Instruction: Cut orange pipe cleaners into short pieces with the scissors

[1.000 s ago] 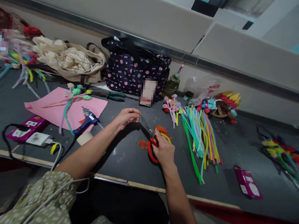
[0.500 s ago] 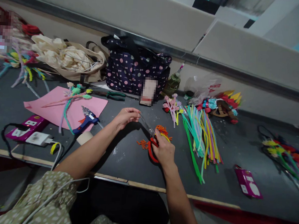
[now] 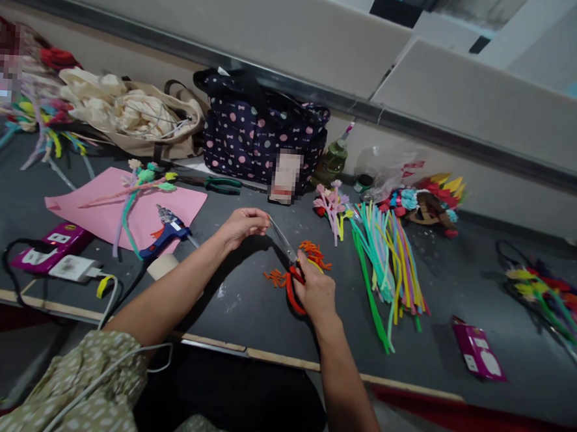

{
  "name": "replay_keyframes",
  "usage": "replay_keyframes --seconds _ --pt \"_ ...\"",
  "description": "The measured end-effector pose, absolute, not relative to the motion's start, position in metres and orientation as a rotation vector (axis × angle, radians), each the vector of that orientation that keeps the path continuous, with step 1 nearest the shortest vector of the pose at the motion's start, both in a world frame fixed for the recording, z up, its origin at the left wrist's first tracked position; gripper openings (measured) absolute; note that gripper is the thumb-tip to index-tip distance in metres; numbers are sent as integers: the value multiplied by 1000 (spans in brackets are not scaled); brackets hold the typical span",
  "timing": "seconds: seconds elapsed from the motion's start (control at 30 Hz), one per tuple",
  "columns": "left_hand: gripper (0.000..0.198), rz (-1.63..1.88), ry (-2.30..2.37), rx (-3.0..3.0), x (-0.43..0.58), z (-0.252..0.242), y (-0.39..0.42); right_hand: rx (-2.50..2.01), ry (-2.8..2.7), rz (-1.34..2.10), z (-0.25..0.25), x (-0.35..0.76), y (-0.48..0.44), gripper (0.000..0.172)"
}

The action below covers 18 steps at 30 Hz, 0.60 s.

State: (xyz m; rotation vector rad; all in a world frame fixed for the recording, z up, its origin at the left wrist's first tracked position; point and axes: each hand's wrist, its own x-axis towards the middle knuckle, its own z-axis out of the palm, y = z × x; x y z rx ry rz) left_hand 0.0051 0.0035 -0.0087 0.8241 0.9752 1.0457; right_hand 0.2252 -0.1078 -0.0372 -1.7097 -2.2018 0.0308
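My right hand (image 3: pixel 315 284) is closed round the red handles of a pair of scissors (image 3: pixel 294 293), whose metal blades point up and left. At the blade tips, my left hand (image 3: pixel 245 227) has its fingers pinched together. What sits between those fingers is too small to make out. Short orange snippets (image 3: pixel 277 278) lie on the dark table just left of the scissors, and another orange pile lies partly behind my right hand. To the right of that hand is a bundle of coloured pipe cleaners (image 3: pixel 388 261).
Left of my hands are a blue glue gun (image 3: pixel 168 232), pink paper (image 3: pixel 87 194) and a purple power strip (image 3: pixel 54 247) with cables. A dotted bag (image 3: pixel 264 133), a phone (image 3: pixel 285 177) and green-handled pliers (image 3: pixel 223 184) stand or lie behind. A white cable (image 3: pixel 107 374) crosses my left sleeve.
Almost nothing has moved. The scissor blades look slightly closer together, and my right hand has shifted a touch to the left.
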Motion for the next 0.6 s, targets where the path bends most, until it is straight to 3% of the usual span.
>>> replay_keyframes --seconds 0.33,0.6 --pt "17 1074 1080 932 2 -7 5 -1778 -2162 -35 -30 226 -107 46" --pt "13 1266 1075 991 0 2 4 -1854 -2244 -162 -19 220 -110 61"
